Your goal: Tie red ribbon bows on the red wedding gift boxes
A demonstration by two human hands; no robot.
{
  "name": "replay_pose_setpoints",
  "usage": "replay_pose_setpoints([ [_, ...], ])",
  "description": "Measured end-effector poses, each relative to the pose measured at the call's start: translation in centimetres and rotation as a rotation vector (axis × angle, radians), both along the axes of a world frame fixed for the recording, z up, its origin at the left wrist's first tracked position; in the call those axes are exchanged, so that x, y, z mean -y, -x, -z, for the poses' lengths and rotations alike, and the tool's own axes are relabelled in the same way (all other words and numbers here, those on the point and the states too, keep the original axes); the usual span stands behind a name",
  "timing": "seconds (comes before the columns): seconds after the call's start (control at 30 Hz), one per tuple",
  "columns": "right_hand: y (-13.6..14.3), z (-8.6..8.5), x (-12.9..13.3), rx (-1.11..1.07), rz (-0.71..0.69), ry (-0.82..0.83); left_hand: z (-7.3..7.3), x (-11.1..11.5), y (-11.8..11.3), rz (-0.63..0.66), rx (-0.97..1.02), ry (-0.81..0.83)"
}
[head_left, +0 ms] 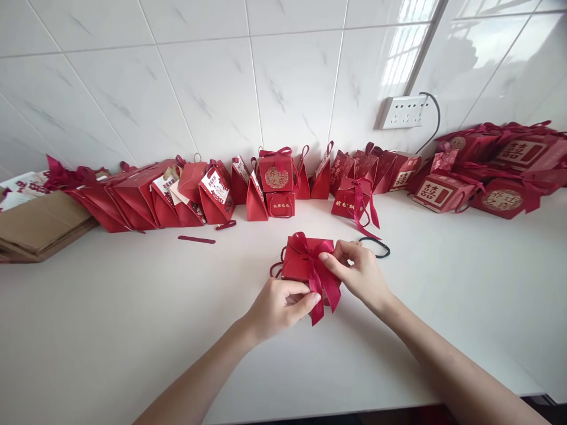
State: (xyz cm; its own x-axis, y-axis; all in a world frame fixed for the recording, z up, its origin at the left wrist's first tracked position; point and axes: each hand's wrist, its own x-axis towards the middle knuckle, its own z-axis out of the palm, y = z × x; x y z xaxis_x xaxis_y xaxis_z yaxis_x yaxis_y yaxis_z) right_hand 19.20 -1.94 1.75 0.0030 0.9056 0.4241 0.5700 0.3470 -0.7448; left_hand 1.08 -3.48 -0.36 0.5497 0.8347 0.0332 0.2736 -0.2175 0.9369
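Observation:
A small red gift box (296, 260) stands on the white table in front of me, with a dark red ribbon (312, 265) tied in a bow on its top. Twisted cord handles stick out at its left side. My left hand (283, 306) is at the box's near left edge, thumb and fingers pinching a hanging ribbon tail. At the right, my right hand (359, 268) is closed on the bow's right loop, thumb on top of it. The tails hang over the box's near side and hide part of it.
Many red boxes (137, 198) line the tiled wall, with more piled at the right (505, 171). Flat cardboard (44, 224) lies at the left. A ribbon strip (196, 239) and a black hair tie (381, 255) lie on the table (133, 307). A power strip (404, 112) is on the wall.

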Motion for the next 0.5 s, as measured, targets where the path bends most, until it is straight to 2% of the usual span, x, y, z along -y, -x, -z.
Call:
replay_pose_setpoints([
  [0.2, -0.2, 0.8, -0.1, -0.047, 0.107, -0.156, 0.2, 0.1, -0.3, 0.03, 0.024, 0.017],
  [0.27, -0.3, 0.9, -0.2, -0.124, 0.036, -0.143, 0.3, 0.4, -0.8, 0.058, 0.037, 0.034],
  [0.37, -0.4, 0.9, -0.5, -0.237, -0.125, 0.042, -0.3, 0.4, -0.6, 0.123, 0.032, 0.076],
  [0.43, -0.4, 0.9, -0.7, -0.272, -0.172, 0.138, -1.4, -0.1, 0.7, 0.284, -0.036, 0.174],
  [0.5, -0.4, 0.8, -0.6, -0.279, -0.198, 0.164, -2.8, -1.2, 2.9, 0.54, -0.142, 0.409],
])
